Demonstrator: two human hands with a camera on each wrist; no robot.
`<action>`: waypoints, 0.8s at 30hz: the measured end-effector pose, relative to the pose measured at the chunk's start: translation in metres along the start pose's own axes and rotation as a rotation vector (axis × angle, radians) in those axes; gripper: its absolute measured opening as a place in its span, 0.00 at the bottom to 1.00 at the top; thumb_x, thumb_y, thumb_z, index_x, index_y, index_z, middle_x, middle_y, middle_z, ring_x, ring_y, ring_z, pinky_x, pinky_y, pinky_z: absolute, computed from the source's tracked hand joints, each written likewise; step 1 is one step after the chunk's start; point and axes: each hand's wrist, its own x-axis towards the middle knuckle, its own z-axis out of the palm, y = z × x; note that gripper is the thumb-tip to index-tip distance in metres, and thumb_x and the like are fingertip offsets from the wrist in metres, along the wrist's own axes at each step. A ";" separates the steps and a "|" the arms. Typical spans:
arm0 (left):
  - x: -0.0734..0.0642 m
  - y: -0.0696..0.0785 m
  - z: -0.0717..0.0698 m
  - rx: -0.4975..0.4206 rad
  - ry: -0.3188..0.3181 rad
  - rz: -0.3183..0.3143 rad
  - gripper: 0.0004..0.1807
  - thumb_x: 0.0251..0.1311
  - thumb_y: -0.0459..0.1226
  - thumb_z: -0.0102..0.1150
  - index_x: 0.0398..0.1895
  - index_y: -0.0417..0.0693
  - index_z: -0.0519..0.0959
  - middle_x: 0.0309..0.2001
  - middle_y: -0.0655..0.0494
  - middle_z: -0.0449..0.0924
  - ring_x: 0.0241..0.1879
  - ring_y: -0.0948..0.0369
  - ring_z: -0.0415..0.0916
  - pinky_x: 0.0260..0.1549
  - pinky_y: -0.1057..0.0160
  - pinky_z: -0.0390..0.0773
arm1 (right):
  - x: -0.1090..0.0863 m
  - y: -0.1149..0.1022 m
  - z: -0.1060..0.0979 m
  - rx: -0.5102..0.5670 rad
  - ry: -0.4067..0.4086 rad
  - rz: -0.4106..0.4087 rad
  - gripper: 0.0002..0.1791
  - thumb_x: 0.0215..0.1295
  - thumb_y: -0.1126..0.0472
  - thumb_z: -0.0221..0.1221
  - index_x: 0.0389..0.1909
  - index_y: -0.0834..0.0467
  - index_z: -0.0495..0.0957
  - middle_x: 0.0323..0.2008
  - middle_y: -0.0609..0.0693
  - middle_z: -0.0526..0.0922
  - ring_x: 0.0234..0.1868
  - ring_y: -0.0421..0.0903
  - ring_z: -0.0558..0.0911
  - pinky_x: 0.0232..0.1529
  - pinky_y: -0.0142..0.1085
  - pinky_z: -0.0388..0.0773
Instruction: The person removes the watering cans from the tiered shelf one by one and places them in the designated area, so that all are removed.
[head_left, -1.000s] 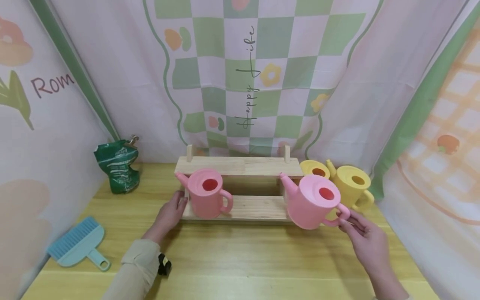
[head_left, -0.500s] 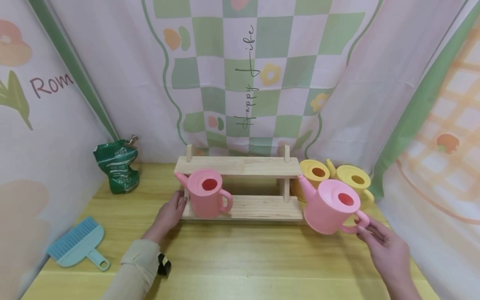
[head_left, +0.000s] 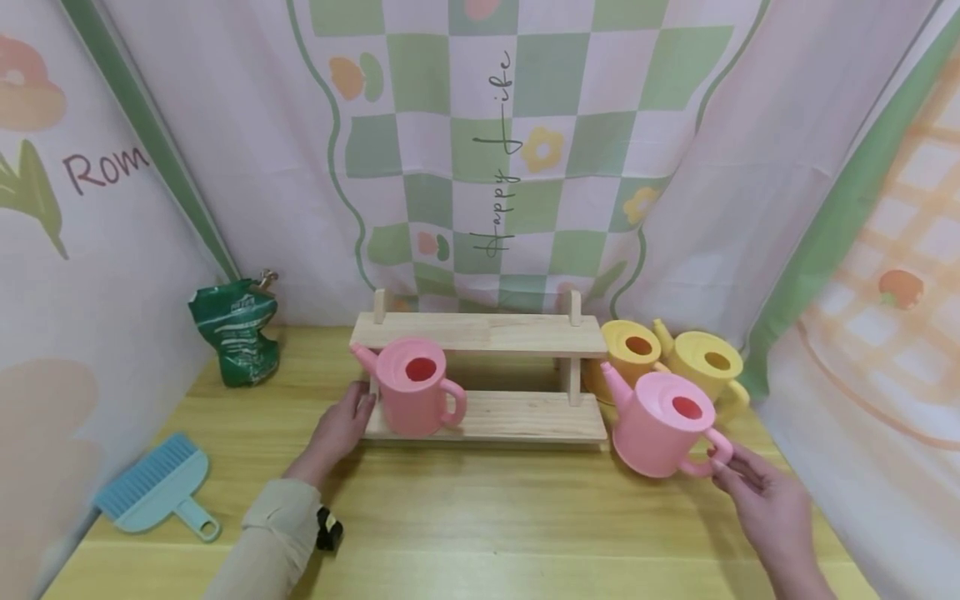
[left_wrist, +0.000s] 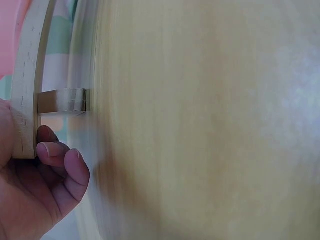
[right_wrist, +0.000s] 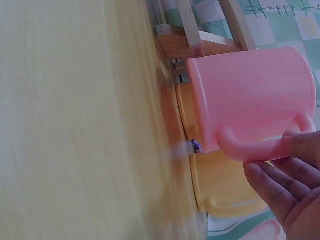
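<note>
My right hand (head_left: 768, 504) pinches the handle of a pink watering can (head_left: 660, 433), held upright off the right end of a two-tier wooden shelf (head_left: 525, 417). In the right wrist view the can (right_wrist: 255, 95) has its base above the tabletop, thumb and fingers on its handle (right_wrist: 255, 150). A second pink watering can (head_left: 412, 400) stands on the left part of the lower tier, spout to the left. My left hand (head_left: 341, 429) grips the left end of that tier. In the left wrist view its fingers (left_wrist: 75, 167) curl under the board (left_wrist: 27, 80).
Two yellow watering cans (head_left: 697, 358) stand behind the lifted pink can, right of the shelf. At the back left is a crumpled green bag (head_left: 240, 333) with a clip. A blue dustpan brush (head_left: 161, 487) lies on the table's left side.
My right hand has carried the pink watering can rightward, away from the shelf's right end, then slightly lower and nearer. The left hand and the other pink can have stayed put.
</note>
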 end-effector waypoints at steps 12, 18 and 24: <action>0.001 0.000 0.000 -0.008 0.000 -0.003 0.29 0.76 0.54 0.33 0.71 0.48 0.58 0.70 0.39 0.63 0.66 0.39 0.61 0.62 0.37 0.63 | 0.005 0.004 0.008 -0.122 -0.020 -0.033 0.25 0.66 0.60 0.63 0.58 0.72 0.72 0.41 0.51 0.87 0.30 0.21 0.79 0.32 0.19 0.78; 0.000 0.000 0.000 -0.005 -0.005 -0.006 0.30 0.75 0.55 0.33 0.70 0.48 0.59 0.69 0.38 0.63 0.66 0.39 0.62 0.61 0.36 0.64 | 0.007 0.006 0.012 -0.128 -0.044 -0.059 0.22 0.66 0.62 0.63 0.56 0.72 0.74 0.43 0.61 0.85 0.31 0.20 0.78 0.32 0.19 0.78; 0.000 0.001 0.000 -0.009 -0.012 -0.025 0.32 0.74 0.58 0.31 0.71 0.48 0.58 0.69 0.39 0.63 0.67 0.39 0.61 0.62 0.37 0.64 | 0.009 0.008 0.013 -0.171 -0.077 -0.067 0.21 0.65 0.60 0.63 0.54 0.69 0.76 0.47 0.67 0.82 0.33 0.17 0.75 0.33 0.18 0.77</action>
